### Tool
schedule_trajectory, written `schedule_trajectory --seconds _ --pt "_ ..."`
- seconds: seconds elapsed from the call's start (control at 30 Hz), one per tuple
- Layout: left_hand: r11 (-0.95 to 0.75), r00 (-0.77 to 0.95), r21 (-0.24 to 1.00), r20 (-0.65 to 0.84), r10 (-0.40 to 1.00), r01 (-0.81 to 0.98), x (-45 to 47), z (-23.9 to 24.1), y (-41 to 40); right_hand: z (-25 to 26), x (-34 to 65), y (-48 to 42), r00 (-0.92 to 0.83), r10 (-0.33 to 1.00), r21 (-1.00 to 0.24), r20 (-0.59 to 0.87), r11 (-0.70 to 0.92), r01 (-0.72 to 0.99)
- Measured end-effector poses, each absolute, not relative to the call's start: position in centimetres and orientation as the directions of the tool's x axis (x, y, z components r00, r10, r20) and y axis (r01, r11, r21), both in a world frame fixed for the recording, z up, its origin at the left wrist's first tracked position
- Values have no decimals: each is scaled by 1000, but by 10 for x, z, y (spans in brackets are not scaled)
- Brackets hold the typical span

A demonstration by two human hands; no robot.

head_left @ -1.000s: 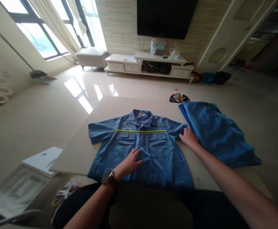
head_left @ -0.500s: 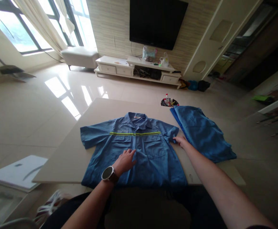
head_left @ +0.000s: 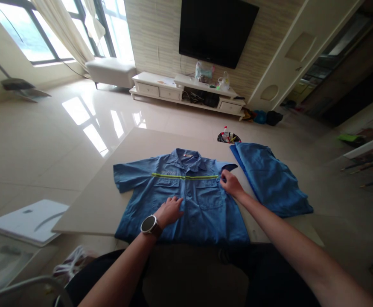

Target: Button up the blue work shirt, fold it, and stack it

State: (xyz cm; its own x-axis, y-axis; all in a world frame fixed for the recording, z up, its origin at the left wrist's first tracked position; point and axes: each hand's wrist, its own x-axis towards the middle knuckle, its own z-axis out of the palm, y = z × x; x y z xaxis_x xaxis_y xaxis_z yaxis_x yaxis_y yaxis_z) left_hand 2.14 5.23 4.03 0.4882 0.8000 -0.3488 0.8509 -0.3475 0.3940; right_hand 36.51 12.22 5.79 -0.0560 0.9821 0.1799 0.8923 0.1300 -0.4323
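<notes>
A blue short-sleeved work shirt [head_left: 202, 217] lies front up on the table, its collar away from me and a yellow-green stripe across the chest. My left hand [head_left: 170, 212], a watch on its wrist, rests on the shirt front beside the button line with fingers spread. At the shirt's right-hand sleeve, my right hand [head_left: 230, 183] is closed on the fabric near the armpit. That sleeve is bunched, and its dark opening shows beyond my fingers. The other sleeve [head_left: 130, 172] is spread out flat to the left.
Folded blue cloth [head_left: 269, 179] lies to the right on the pale table [head_left: 90, 209]. A bin [head_left: 229, 137] holding a bottle stands past the far edge. The white flat box [head_left: 29, 219] is at left. A TV cabinet [head_left: 161, 89] stands along the wall.
My right hand has moved inward to the left, drawing the sleeve with it, so the sleeve is now bunched. My left hand stays on the shirt front. The view has shifted slightly.
</notes>
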Motion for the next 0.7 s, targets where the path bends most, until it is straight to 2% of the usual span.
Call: schedule_trajectory --seconds 0.07,0.13,0.2,0.27,0.37,0.47,0.63,0.7 --pt "-333 477 392 -362 801 858 20 39 51 55 341 104 -418 903 -341 102 427 838" --pt "-326 469 392 -361 806 860 19 39 49 50 325 90 -551 833 -288 51 541 790" --pt "-329 473 396 -352 808 857 17 39 48 46 318 84 -527 848 -248 47 521 816" --pt "-336 480 399 -348 805 853 16 40 46 40 317 83 -438 898 -210 43 437 875" --pt "-334 482 401 -360 799 853 15 43 45 30 324 86 -312 949 -108 -32 307 945" --pt "-329 481 403 -370 795 854 15 46 46 23 335 87 -255 962 -34 -97 253 967" --pt "-337 488 403 -369 791 851 16 48 48 27 353 87 -148 989 1 -18 148 989" --pt "-338 487 400 -367 792 852 17 49 48 28 353 86 -164 986 -6 -10 164 986"
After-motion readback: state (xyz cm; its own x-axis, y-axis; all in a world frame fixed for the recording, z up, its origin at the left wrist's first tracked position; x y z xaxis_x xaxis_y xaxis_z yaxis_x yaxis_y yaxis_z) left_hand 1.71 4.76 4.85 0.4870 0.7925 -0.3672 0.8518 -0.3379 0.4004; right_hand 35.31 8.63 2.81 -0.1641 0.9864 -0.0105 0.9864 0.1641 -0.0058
